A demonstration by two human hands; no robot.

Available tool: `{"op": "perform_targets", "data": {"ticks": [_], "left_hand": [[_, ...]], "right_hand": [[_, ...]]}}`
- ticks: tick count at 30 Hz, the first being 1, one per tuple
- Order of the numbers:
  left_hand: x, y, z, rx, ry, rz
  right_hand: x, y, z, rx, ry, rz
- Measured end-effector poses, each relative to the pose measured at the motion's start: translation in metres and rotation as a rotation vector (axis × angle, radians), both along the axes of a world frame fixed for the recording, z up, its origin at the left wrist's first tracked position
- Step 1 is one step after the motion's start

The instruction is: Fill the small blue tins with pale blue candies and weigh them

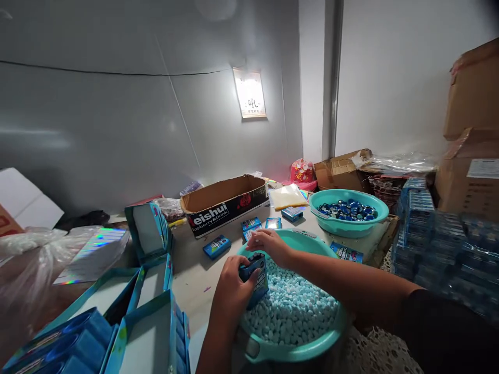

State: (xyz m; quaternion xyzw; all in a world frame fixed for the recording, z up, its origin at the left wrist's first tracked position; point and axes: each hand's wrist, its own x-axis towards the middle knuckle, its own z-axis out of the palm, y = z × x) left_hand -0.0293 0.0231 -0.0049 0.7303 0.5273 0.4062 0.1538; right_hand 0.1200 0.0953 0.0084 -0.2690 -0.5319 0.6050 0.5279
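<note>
My left hand (pixel 231 295) grips a small blue candy box (pixel 257 283), held upright over the near teal basin (pixel 296 350). That basin is full of pale blue candy pellets (pixel 294 309). My right hand (pixel 268 245) rests at the top of the box, fingers curled on its open end. Both hands hover above the left side of the basin.
A second teal basin (pixel 351 228) holding dark blue pieces stands farther right. Loose small blue boxes (pixel 217 246) lie on the table by an open brown carton (pixel 224 203). Open teal display boxes (pixel 152 332) crowd the near left; wrapped blue packs (pixel 440 244) stack at right.
</note>
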Motion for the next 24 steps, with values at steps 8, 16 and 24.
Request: {"op": "perform_targets", "data": {"ticks": [8,16,24], "left_hand": [[0.005,-0.009,0.005,0.006,-0.026,0.045],[0.007,-0.012,0.008,-0.025,-0.044,0.074],[0.006,-0.009,0.002,-0.003,-0.028,0.089]], "right_hand": [[-0.001,-0.003,-0.005,0.106,-0.187,0.044],[0.003,-0.012,0.003,0.220,-0.244,0.152],[0.004,-0.007,-0.002,0.251,-0.319,0.145]]}}
